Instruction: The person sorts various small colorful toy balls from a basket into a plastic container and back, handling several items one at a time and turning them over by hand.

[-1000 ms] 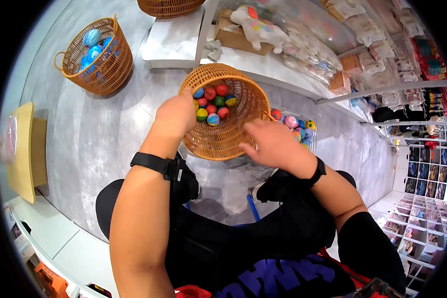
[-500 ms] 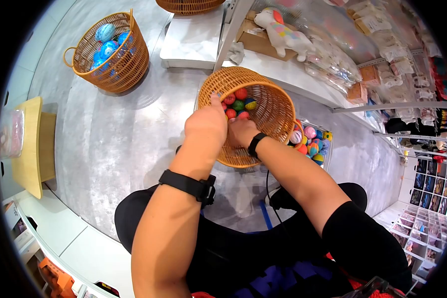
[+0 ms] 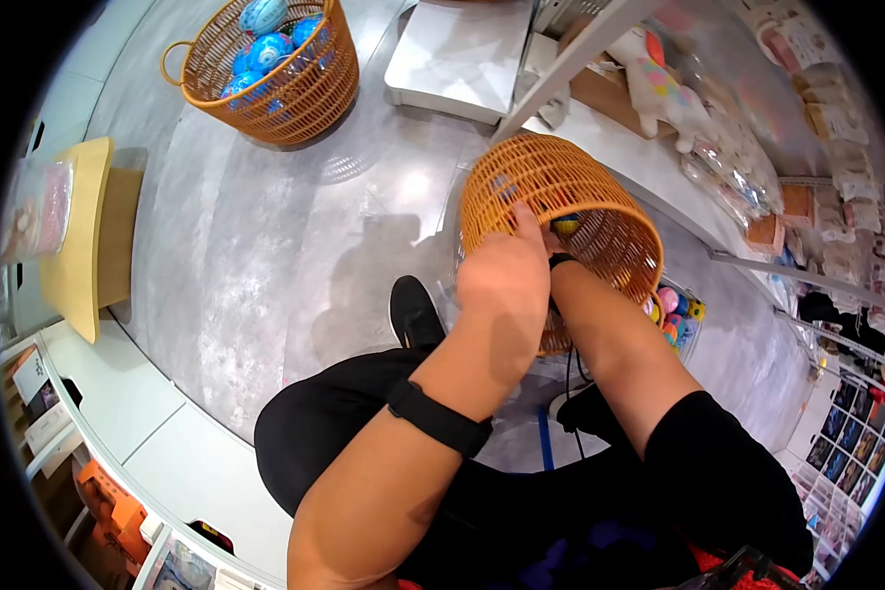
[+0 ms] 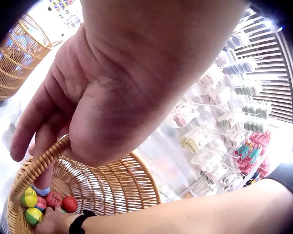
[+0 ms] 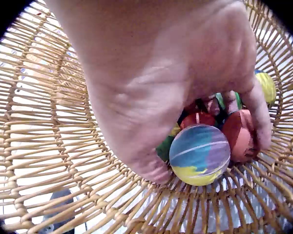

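A round wicker basket [image 3: 521,167] is tipped on its side, its mouth facing right and toward me. My left hand [image 3: 506,270] grips its near rim; in the left wrist view the rim [image 4: 46,158] passes between thumb and fingers. Deep inside the basket, my right hand [image 5: 180,73] curls over several small balls. Between its thumb and fingers are a blue, purple and yellow ball [image 5: 200,161] and a red ball [image 5: 241,136]. A yellow-and-blue ball [image 5: 266,87] lies just beyond the fingers. The wall hides most of this hand in the head view.
Blue balls fill another wicker basket [image 3: 295,103] at upper left. More colourful balls sit in a clear container [image 3: 693,310] just right of the tipped basket. A white shelf [image 3: 610,138] with a plush toy [image 3: 664,93] runs behind; a yellow wooden stand [image 3: 93,246] is at left.
My right hand has gone from the basket's mouth down into it among the balls. The basket has tipped further, its mouth turning right, with my left hand still on the rim. The head view has shifted.
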Tool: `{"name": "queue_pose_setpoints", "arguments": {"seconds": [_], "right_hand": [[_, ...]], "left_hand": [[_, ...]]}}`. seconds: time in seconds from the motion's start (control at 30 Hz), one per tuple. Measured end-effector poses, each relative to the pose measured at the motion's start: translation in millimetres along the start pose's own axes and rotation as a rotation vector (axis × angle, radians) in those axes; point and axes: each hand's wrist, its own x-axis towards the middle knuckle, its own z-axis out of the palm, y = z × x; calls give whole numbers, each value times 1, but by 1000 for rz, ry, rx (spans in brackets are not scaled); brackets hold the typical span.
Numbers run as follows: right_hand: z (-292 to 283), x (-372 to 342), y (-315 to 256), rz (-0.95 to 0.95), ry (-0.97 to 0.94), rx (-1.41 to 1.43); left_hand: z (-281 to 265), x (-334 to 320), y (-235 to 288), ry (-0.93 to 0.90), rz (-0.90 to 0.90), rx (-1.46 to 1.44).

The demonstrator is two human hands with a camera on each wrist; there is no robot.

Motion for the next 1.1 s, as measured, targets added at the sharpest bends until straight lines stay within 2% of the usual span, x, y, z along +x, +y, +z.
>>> {"name": "queue_pose_setpoints", "arguments": {"seconds": [0.13, 0.43, 0.67, 0.73, 0.87, 0.93, 1.07, 1.1], "right_hand": [[-2, 7, -6, -26, -10, 6], [-9, 13, -10, -58, -25, -2], [-18, 9, -11, -65, -33, -6], [-22, 8, -12, -64, -32, -9], [-26, -1, -14, -67, -27, -13], [-29, -8, -13, -73, -32, -17], [-31, -35, -8, -86, -49, -19], [-31, -44, -6, -93, -64, -20]], "left_hand": [[12, 1, -3, 136, 39, 91], [18, 10, 6, 122, -95, 170], [22, 18, 1, 167, -69, 187], [13, 20, 1, 61, -57, 191], [8, 23, 5, 31, -121, 126], [3, 29, 6, -56, -140, 62], [-4, 35, 6, -69, -77, 37], [-11, 34, 9, -124, -67, 40]]}}
